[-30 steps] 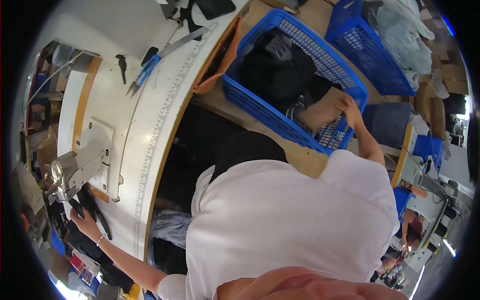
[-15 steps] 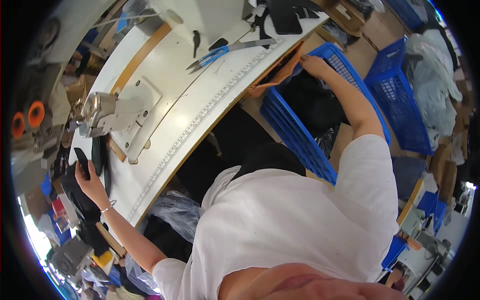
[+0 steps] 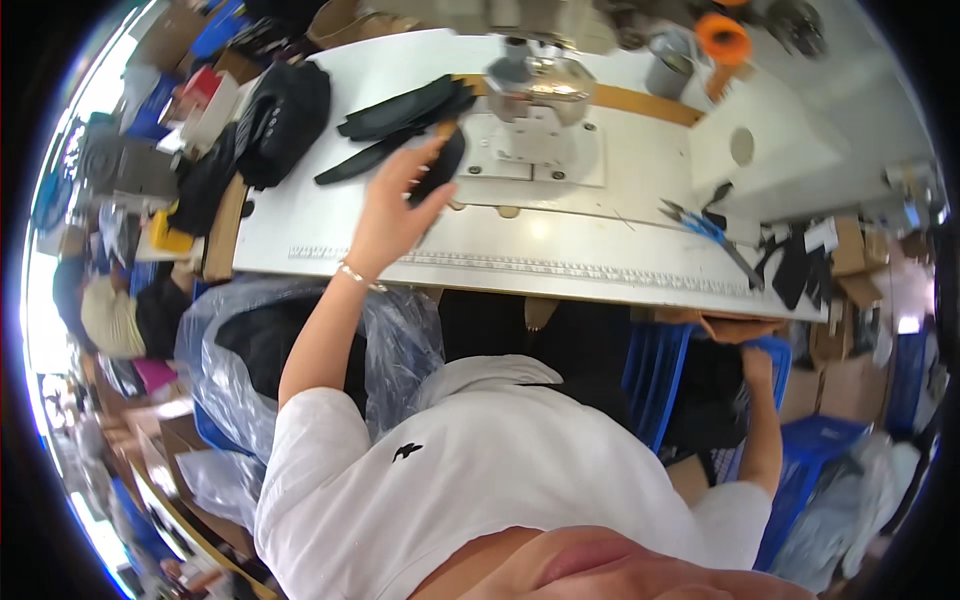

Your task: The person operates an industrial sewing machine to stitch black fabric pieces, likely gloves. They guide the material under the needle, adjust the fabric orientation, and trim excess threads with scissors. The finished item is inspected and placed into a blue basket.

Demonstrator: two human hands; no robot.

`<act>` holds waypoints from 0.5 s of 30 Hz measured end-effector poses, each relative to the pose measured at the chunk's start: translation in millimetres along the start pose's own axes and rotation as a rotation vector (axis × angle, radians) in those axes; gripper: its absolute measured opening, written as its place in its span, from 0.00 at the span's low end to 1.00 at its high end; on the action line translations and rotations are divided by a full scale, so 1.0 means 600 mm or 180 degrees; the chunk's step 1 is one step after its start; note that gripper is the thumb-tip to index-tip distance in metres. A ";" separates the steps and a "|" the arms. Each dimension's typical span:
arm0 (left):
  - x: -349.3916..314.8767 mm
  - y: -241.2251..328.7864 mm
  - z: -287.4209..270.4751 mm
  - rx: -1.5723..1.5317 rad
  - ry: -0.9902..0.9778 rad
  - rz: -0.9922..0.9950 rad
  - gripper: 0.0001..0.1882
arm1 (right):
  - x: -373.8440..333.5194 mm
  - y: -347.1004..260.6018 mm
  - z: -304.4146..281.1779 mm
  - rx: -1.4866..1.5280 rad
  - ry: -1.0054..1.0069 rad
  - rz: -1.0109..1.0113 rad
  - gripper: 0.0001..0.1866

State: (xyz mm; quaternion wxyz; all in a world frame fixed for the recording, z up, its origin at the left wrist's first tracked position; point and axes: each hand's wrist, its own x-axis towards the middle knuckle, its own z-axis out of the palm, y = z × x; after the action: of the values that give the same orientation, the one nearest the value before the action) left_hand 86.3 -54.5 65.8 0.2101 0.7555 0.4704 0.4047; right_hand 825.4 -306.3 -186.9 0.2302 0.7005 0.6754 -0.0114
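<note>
My left hand (image 3: 392, 215) is over the white sewing table (image 3: 320, 215), with thumb and fingers around a flat black piece (image 3: 440, 165); its material I cannot make out. Beside it, more long black pieces (image 3: 395, 112) lie left of the sewing machine (image 3: 535, 110). At the right, my right hand (image 3: 757, 365) reaches to the table's underside, by a brown flap (image 3: 735, 328) and over a blue basket (image 3: 655, 385) of black material. Its fingers are mostly hidden there.
Blue-handled scissors (image 3: 705, 228) and black scraps (image 3: 795, 265) lie at the table's right. A measuring strip (image 3: 560, 265) runs along the front edge. A black bundle (image 3: 283, 122) stands at the left end; a plastic-lined bin (image 3: 235, 350) stands below.
The view has swung left, so the machine and table now lie across the front. My left hand, still holding the black piece, is closer to the machine. My right hand stays by the brown flap.
</note>
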 end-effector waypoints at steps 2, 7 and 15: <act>-0.012 0.011 0.012 0.0030 -0.0063 0.0052 0.27 | -0.039 0.015 -0.035 -0.0242 0.0342 0.0240 0.09; -0.039 0.037 -0.001 -0.0179 -0.0235 -0.0399 0.26 | -0.207 -0.005 -0.251 0.0252 0.1406 0.1326 0.18; -0.029 0.127 0.128 -0.4676 -0.2666 -0.0355 0.26 | -0.093 -0.348 -0.718 0.0972 0.3318 -0.0630 0.21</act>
State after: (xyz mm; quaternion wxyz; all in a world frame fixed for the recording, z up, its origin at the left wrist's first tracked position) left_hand 185.7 -100.8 66.7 0.8242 0.4903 0.0078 0.2833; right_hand 495.0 -217.0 152.1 -0.2411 0.5719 0.7533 0.2176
